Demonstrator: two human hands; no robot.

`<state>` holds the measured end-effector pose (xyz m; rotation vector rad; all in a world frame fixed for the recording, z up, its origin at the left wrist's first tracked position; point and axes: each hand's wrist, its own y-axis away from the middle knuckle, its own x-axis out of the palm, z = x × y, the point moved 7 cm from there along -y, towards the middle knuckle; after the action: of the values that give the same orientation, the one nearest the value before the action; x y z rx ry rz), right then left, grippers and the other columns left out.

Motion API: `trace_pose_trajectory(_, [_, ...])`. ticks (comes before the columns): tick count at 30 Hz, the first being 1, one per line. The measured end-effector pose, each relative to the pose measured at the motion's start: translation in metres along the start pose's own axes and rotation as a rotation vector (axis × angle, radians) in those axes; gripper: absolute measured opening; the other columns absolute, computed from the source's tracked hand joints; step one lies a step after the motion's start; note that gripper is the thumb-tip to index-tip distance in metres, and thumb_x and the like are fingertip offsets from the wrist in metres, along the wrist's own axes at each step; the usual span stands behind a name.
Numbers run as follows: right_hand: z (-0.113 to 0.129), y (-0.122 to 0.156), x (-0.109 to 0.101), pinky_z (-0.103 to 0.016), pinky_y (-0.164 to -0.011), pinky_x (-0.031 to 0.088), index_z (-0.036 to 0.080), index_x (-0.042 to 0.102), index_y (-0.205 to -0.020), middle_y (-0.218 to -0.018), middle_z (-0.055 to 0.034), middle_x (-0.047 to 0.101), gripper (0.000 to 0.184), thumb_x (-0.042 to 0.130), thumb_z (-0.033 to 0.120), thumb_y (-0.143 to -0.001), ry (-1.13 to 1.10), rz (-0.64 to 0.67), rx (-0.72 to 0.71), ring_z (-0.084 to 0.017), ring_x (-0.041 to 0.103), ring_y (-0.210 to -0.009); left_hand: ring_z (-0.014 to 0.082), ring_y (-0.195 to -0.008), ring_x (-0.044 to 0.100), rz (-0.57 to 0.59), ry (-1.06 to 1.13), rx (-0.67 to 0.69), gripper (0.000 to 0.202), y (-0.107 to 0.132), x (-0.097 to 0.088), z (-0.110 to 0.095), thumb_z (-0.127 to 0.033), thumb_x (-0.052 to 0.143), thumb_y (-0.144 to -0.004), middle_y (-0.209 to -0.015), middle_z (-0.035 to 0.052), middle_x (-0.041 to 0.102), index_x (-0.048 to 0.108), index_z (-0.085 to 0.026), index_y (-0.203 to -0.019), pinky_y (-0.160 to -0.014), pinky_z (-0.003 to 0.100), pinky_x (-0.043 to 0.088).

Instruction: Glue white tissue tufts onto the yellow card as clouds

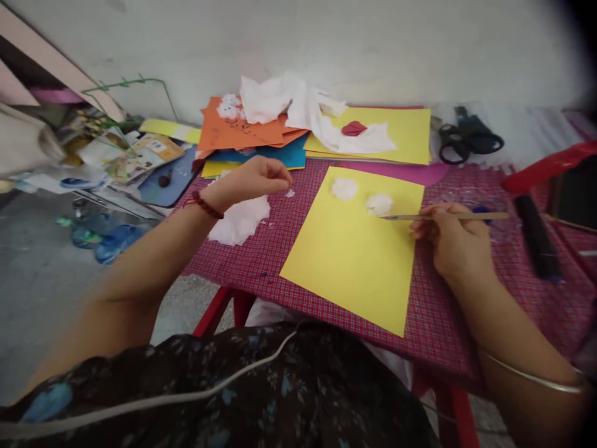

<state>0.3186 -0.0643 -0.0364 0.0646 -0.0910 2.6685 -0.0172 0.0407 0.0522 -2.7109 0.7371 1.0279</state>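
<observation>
My right grip [459,246] holds a stick [489,216], tip near the one o'clock white puff [379,202] on yellow paper [349,261]. I can't tell if my left grip [254,182] is closed.

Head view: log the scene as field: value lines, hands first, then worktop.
right hand: grips thin tan wooden stick, tip at lower edge of the nearer tuft; contact unclear
left hand: raised, fingers curled, beside loose white fluffy pile; contents unclear
sheet: rectangular yellow paper, flat on red checked tablecloth
on sheet: two round white fluffy tufts near far edge
behind sheet: crumpled white tissue over coloured papers, small red piece on it
far right: black-handled scissors
</observation>
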Motion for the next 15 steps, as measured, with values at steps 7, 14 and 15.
trace_pose_trajectory(7, [0.002, 0.002, 0.000, -0.030, -0.047, 0.039, 0.018, 0.064, -0.068, -0.058, -0.0046, 0.060, 0.009, 0.059, 0.015, -0.075, 0.033, -0.013, -0.011, -0.012, 0.053, -0.044, 0.0276, -0.106, 0.057, -0.095, -0.626, 0.102, 0.022, 0.067, -0.002, 0.033, -0.023, 0.065, -0.073, -0.106, 0.0091, 0.066, 0.070, -0.019, -0.094, -0.099, 0.044, 0.041])
trace_pose_trajectory(14, [0.002, 0.002, -0.002, -0.034, -0.048, 0.038, 0.022, 0.066, -0.066, -0.061, -0.0057, 0.060, 0.005, 0.064, 0.024, -0.070, 0.089, -0.022, -0.028, -0.014, 0.054, -0.046, 0.0254, -0.094, 0.060, -0.215, -0.680, -0.002, 0.018, 0.122, 0.003, 0.033, -0.025, 0.056, -0.084, -0.093, 0.0097, 0.068, 0.068, -0.017, -0.094, -0.089, 0.041, 0.047])
trace_pose_trajectory(15, [0.002, 0.001, -0.001, -0.034, -0.048, 0.038, 0.023, 0.066, -0.065, -0.060, -0.0059, 0.060, 0.006, 0.063, 0.024, -0.069, 0.095, -0.016, -0.031, -0.015, 0.054, -0.046, 0.0253, -0.096, 0.061, -0.199, -0.665, -0.011, 0.020, 0.125, 0.005, 0.038, -0.024, 0.057, -0.083, -0.096, 0.0096, 0.069, 0.068, -0.017, -0.098, -0.090, 0.041, 0.047])
